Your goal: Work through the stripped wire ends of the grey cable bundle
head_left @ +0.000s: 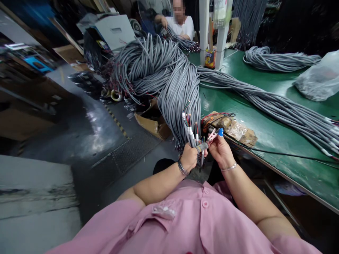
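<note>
My left hand (189, 157) is closed round several grey cables (191, 135). White bands circle the cables near their ends, and thin coloured wires fan out above. A grey wrapped piece (202, 146) with a yellowish band points from this hand toward the right one; whether it covers my thumb I cannot tell. My right hand (221, 151) pinches a small pink-and-white piece (212, 135) close beside the cable ends. Blue tape (220, 132) covers one of its fingertips. Behind both hands hangs a large heap of grey cables (180, 95).
A long cable bundle (265, 100) lies across the green table (278, 144). At its near edge are a tape-wrapped block (233, 128) and a black cord (275, 153). A coiled bundle (278, 59), a plastic bag (320, 77) and a co-worker (182, 26) handling cables are farther back.
</note>
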{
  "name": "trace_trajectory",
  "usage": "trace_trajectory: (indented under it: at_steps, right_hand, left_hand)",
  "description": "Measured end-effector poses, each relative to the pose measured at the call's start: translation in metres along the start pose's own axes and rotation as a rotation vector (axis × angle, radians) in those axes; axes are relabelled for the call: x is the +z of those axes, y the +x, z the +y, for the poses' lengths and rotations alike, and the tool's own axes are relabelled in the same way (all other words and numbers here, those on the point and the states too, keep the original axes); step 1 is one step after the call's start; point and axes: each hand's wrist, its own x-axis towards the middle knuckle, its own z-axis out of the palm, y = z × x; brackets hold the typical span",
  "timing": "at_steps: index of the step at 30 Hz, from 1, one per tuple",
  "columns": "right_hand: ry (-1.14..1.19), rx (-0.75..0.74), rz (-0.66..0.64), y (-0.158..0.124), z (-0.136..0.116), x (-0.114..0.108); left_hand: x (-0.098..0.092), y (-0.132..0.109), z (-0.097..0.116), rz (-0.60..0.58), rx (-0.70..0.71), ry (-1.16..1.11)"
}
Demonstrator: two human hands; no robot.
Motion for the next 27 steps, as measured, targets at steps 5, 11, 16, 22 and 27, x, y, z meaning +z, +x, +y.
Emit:
trace_trajectory:
  at_steps: [5, 11, 16, 22, 27]
  right_hand:
    - [-0.059, 0.060, -0.063, -0.006, -0.005, -0.006]
    - [-0.133, 0.069, -0.039, -0.009, -0.012, -0.003]
    - [-0.180, -0.019, 0.000, -0.011, -0.011, 0.004]
    - [-0.261, -0.240, 0.061, -0.012, 0.000, -0.001]
    - [-0.188, -0.079, -0.041, -0.005, 0.005, -0.002]
  left_hand:
    - [-0.005, -0.005, 0.001, -0.010, 0.024, -0.061]
    - [-0.007, -0.009, 0.001, 0.020, 0.067, -0.121]
    - [-0.001, -0.005, 0.001, 0.060, 0.092, -0.169]
    - [0.004, -0.003, 0.002, 0.065, 0.083, -0.164]
    - [0.004, -0.002, 0.001, 0.061, 0.075, -0.131]
